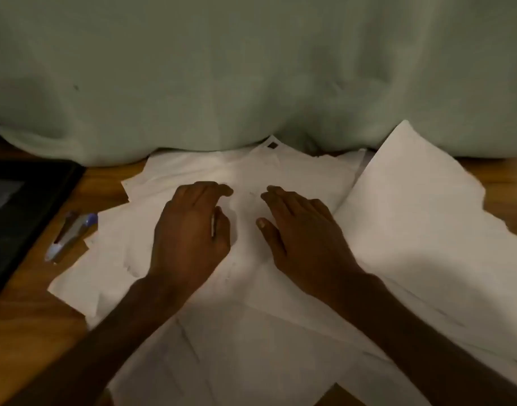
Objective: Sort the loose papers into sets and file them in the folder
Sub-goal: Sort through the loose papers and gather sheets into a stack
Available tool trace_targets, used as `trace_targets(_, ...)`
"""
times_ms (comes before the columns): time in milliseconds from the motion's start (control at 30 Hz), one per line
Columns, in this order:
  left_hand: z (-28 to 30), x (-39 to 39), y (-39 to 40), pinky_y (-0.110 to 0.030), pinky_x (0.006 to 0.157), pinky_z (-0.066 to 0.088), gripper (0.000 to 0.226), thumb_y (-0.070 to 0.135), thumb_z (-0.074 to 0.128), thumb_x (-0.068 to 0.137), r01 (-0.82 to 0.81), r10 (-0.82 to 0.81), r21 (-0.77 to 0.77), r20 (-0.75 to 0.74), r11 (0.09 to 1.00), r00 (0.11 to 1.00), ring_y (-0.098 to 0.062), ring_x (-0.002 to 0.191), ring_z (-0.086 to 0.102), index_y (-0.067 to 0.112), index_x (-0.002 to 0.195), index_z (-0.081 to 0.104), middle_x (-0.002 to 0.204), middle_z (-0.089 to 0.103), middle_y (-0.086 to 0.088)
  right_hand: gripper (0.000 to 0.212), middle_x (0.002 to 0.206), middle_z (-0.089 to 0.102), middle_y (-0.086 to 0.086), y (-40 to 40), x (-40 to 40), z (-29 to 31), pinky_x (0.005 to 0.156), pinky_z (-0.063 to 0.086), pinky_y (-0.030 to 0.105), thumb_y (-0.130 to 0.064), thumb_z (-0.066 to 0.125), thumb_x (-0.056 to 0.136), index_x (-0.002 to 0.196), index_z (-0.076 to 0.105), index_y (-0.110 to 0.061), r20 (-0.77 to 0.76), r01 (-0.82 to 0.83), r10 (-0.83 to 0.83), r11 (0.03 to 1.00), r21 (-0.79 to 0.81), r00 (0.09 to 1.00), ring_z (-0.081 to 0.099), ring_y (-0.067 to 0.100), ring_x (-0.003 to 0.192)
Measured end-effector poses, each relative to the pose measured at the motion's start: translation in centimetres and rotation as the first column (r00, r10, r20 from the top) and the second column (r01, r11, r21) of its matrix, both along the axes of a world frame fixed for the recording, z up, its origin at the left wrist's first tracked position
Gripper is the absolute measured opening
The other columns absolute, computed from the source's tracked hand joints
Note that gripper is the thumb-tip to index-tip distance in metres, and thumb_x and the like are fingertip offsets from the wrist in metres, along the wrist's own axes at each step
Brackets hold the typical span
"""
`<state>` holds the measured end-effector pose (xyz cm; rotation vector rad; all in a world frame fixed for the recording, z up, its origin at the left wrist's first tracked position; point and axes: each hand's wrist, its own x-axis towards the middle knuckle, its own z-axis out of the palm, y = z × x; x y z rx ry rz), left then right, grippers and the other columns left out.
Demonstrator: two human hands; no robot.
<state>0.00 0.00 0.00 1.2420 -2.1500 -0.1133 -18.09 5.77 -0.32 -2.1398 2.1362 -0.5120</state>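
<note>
Resting palm-down on a spread of loose white papers [251,177], the left hand [190,232] is curling its fingers slightly, with the thumb held a little apart and nothing gripped between them. Beside it the right hand [298,230] is lying flatter, fingers extended and close together, thumb angled out toward the left hand, also holding nothing. The sheets are overlapping in a disorderly heap across a wooden table [22,317], one large sheet [412,206] tilting up at the right. A dark folder [25,206] is lying at the left edge of the table, apart from the papers, and a blue-and-white stapler [69,234] is sitting between it and the heap. Pale green cloth [251,68] is hanging behind everything.
</note>
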Motion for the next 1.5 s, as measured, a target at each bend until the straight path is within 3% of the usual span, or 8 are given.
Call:
trace_targets(100, -1.9, 0.7, 0.4, -0.033, 0.09, 0.046, 0.037, 0.0, 0.062, 0.086, 0.03, -0.031, -0.103, -0.002, 0.994, 1.0, -0.021, 0.108, 0.057, 0.02, 0.117, 0.067, 0.116, 0.067, 0.001, 0.05, 0.145, 0.054, 0.002, 0.4, -0.1, -2.5, 0.113, 0.037, 0.044, -0.047, 0.029, 0.105, 0.139, 0.053, -0.021, -0.106, -0.009, -0.003, 0.994, -0.11, 0.994, 0.053, 0.021, 0.13)
trace_targets(367, -2.0, 2.5, 2.9, -0.033, 0.078, 0.052, 0.022, 0.02, 0.057, 0.092, 0.065, -0.1, -0.189, -0.18, 0.98, 0.978, -0.008, 0.087, 0.062, 0.029, 0.106, 0.071, 0.095, 0.071, 0.012, 0.043, 0.116, 0.062, 0.002, 2.1, 1.3, -4.8, 0.091, 0.038, 0.042, -0.051, 0.03, 0.106, 0.121, 0.056, -0.022, -0.319, -0.044, -0.002, 0.989, -0.139, 0.948, 0.061, 0.028, 0.105)
trace_targets(500, -1.5, 3.8, 5.8, -0.033, 0.083, 0.053, 0.022, 0.022, 0.054, 0.092, 0.078, -0.149, -0.295, -0.227, 0.952, 0.963, -0.011, 0.092, 0.066, 0.022, 0.105, 0.072, 0.099, 0.073, 0.008, 0.033, 0.104, 0.065, 0.001, 2.4, 1.0, -5.5, 0.075, 0.032, 0.036, -0.046, 0.036, 0.106, 0.101, 0.058, -0.022, -0.177, -0.007, -0.029, 0.979, -0.203, 0.984, 0.062, 0.028, 0.095)
trace_targets(634, -4.4, 6.7, 7.4, -0.038, 0.094, 0.05, 0.026, 0.024, 0.059, 0.097, 0.01, 0.014, -0.219, 0.11, 0.976, 0.994, -0.021, 0.107, 0.062, 0.022, 0.121, 0.068, 0.116, 0.071, 0.0, 0.034, 0.105, 0.067, 0.001, 3.5, 1.4, -4.9, 0.078, 0.039, 0.036, -0.044, 0.04, 0.105, 0.107, 0.063, -0.019, -0.113, 0.016, -0.04, 0.979, -0.205, 0.993, 0.063, 0.026, 0.096)
trace_targets(734, -5.0, 7.5, 7.4, -0.037, 0.09, 0.052, 0.022, 0.027, 0.058, 0.098, -0.068, 0.069, -0.025, 0.055, 0.997, 0.996, -0.021, 0.1, 0.062, 0.019, 0.115, 0.071, 0.113, 0.071, -0.002, 0.036, 0.105, 0.068, 0.002, 4.7, 1.8, -4.5, 0.083, 0.047, 0.039, -0.043, 0.039, 0.105, 0.108, 0.065, -0.018, -0.108, 0.024, -0.048, 0.976, -0.215, 0.993, 0.063, 0.026, 0.097)
trace_targets(1000, -5.2, 7.3, 7.2, -0.03, 0.088, 0.047, 0.026, 0.034, 0.059, 0.1, -0.109, 0.106, 0.078, 0.04, 0.991, 0.994, -0.014, 0.099, 0.056, 0.019, 0.12, 0.066, 0.117, 0.067, -0.001, 0.042, 0.098, 0.07, 0.001, 6.1, 1.4, -4.2, 0.081, 0.052, 0.04, -0.046, 0.039, 0.105, 0.101, 0.068, -0.016, -0.029, 0.021, -0.029, 0.974, -0.224, 0.999, 0.064, 0.024, 0.091)
trace_targets(1301, -4.9, 7.0, 6.8, -0.034, 0.087, 0.053, 0.027, 0.037, 0.054, 0.102, -0.163, 0.16, 0.043, 0.067, 0.986, 0.985, -0.017, 0.093, 0.061, 0.02, 0.115, 0.07, 0.109, 0.072, 0.001, 0.032, 0.097, 0.071, -0.006, 4.8, 1.5, -4.2, 0.078, 0.048, 0.035, -0.045, 0.046, 0.103, 0.1, 0.069, -0.024, -0.018, -0.028, 0.024, 0.957, -0.288, 1.0, 0.064, 0.02, 0.091)
trace_targets(1501, -2.2, 4.6, 4.8, -0.034, 0.076, 0.049, 0.048, 0.068, 0.045, 0.095, -0.171, 0.194, -0.091, 0.43, 0.981, 0.882, -0.023, 0.09, 0.061, 0.025, 0.091, 0.067, 0.088, 0.061, 0.003, 0.027, 0.104, 0.07, -0.006, 3.8, 1.5, -4.3, 0.08, 0.048, 0.035, -0.043, 0.048, 0.103, 0.105, 0.07, -0.027, -0.05, -0.047, 0.031, 0.933, -0.356, 0.998, 0.064, 0.018, 0.096)
